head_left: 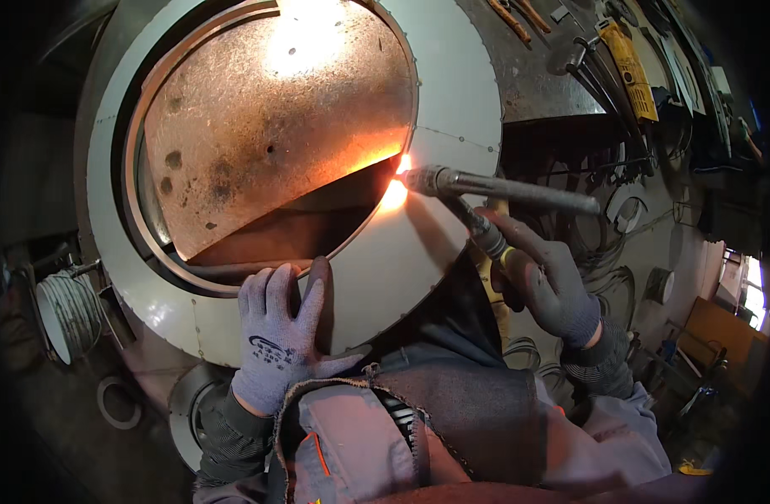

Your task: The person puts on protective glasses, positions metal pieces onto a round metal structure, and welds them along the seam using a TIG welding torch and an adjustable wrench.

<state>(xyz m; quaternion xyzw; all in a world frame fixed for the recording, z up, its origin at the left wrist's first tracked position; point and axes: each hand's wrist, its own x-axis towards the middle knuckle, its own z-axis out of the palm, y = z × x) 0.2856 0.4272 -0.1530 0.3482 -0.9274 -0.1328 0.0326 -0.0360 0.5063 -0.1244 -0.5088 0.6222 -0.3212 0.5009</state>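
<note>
Torch work on ring.
L hand (277,336) spread flat on ring (452,101); R hand (546,281) gripping torch (486,186), flame at ring's inner edge.

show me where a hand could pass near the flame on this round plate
Bare pale plate lies above the torch along the upper right rim, and between the left hand and the torch tip. Crowded: the glowing seam, the right hand on the torch, and the tool-strewn bench beyond.

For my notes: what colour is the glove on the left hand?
Light grey knitted glove with a dark printed mark; head view.
</note>
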